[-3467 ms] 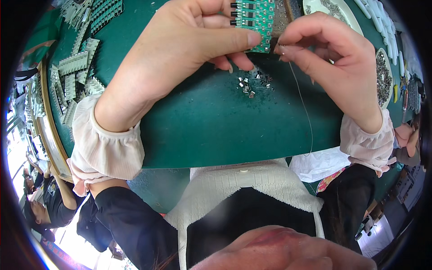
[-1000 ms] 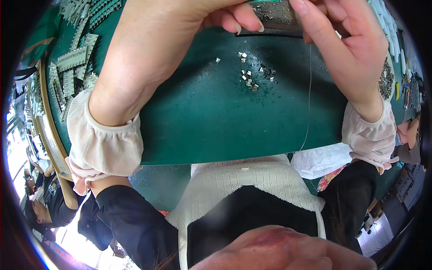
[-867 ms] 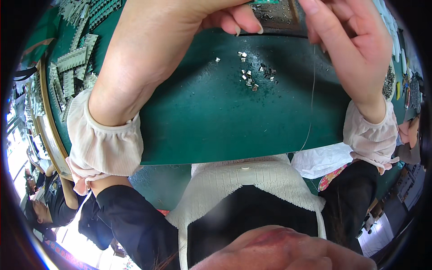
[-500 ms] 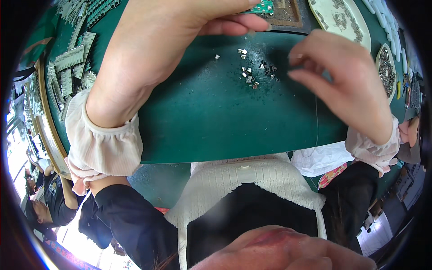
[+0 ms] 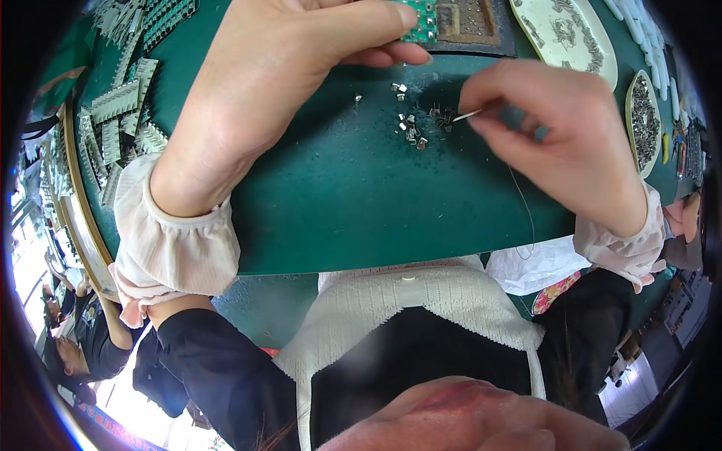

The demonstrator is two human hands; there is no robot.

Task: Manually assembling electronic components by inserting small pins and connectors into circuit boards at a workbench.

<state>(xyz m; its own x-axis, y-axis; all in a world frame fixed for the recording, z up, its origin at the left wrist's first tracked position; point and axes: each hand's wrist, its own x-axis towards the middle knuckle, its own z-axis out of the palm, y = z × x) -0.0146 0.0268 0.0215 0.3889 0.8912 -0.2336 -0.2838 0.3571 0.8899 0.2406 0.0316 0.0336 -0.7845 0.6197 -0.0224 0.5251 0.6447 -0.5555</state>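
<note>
R hand (image 5: 553,129) nudged left, pinching thin pale sliver (image 5: 466,115), L hand (image 5: 304,46) gripping silver-dotted grn PCB (image 5: 423,22)

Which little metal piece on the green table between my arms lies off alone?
The shiny piece farthest left; the other metal pieces lie in loose groups to its right, nearer the right hand.

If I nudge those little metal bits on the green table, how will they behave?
The metal bits look tiny, so probably light and quick to scatter. Their angular shapes suggest sliding or tipping rather than rolling across the green table.
</note>
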